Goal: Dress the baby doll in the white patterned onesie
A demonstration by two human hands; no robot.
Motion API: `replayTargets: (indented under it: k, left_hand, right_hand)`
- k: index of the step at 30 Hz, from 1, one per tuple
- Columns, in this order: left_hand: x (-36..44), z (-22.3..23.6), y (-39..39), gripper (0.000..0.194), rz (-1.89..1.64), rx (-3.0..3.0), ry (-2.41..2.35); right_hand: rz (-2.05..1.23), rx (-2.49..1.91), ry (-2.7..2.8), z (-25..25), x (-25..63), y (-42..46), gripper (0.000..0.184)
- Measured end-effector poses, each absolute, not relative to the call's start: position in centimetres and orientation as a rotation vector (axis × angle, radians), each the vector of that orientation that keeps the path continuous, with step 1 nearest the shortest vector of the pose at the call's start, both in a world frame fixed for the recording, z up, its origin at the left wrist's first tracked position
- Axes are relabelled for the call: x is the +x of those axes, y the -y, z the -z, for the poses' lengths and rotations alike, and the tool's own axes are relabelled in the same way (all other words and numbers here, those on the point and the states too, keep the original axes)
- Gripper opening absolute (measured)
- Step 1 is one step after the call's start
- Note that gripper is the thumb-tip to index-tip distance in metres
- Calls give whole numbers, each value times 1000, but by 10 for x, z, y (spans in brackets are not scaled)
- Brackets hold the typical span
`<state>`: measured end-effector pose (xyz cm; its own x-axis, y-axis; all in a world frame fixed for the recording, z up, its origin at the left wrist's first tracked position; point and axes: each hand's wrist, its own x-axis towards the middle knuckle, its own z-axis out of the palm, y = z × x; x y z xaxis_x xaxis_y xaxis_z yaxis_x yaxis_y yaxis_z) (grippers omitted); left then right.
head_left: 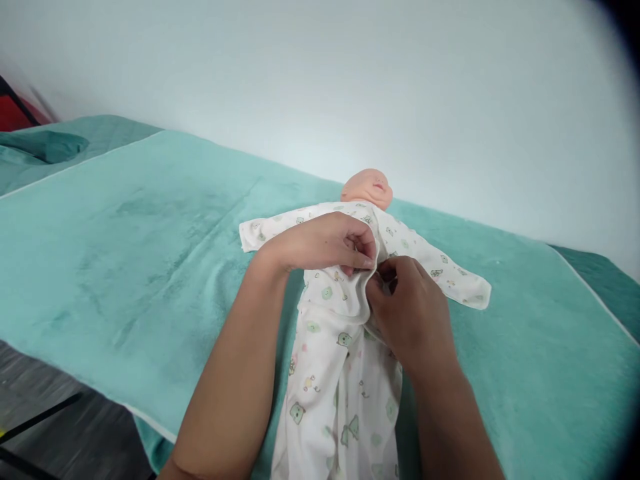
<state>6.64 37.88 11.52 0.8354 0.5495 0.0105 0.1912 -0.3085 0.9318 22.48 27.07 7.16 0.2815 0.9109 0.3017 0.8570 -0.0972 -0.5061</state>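
Note:
A baby doll point(367, 187) lies on its back on a teal towel, head toward the wall. It wears a white romper point(340, 360) printed with small green bears, sleeves spread out to both sides. My left hand point(325, 243) is closed, pinching the left front flap of the romper at the doll's chest. My right hand point(405, 310) is closed too, its fingertips gripping the opposite edge of the romper's front opening. The two hands meet at the middle of the chest.
The teal towel point(125, 253) covers a table that runs along a white wall point(350, 80). A second teal cloth point(40, 147) lies at the far left. Dark floor and a black frame point(35, 420) show at the lower left.

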Motion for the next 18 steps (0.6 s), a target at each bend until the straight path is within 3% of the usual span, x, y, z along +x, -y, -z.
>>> replayTargets:
  k: [10,18]
  left_hand:
    - [71,-116,-377,6,-407,1802,-581]
    - [73,-110,-381,9,-416,1735,-499]
  right_hand:
    - [-910,-1488,1070,-70,260,-271,9]
    - [-963,-1293,1054,-65,247,-271,10]
